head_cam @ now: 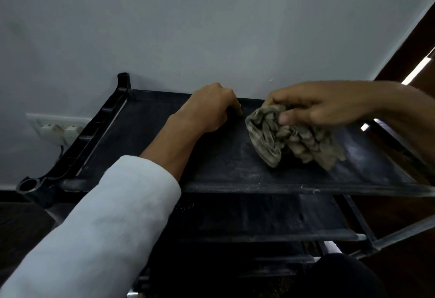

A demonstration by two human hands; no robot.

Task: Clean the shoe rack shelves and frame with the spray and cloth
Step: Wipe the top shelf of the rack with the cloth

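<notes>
Grey cloth [294, 141] in right hand [317, 106], over top shelf [211, 168].

A plain pale grey wall [211, 26] fills the upper half of the frame. At the left edge, low on that wall, sits a white socket plate [35, 118] with two white plugs [50, 130] side by side in it. A dark cord [61, 150] hangs down beneath them. Dark floor [21, 222] shows at lower left. A brown wooden door [414, 45] slants down the upper right, crossed by a bright strip of light [415, 71].
</notes>
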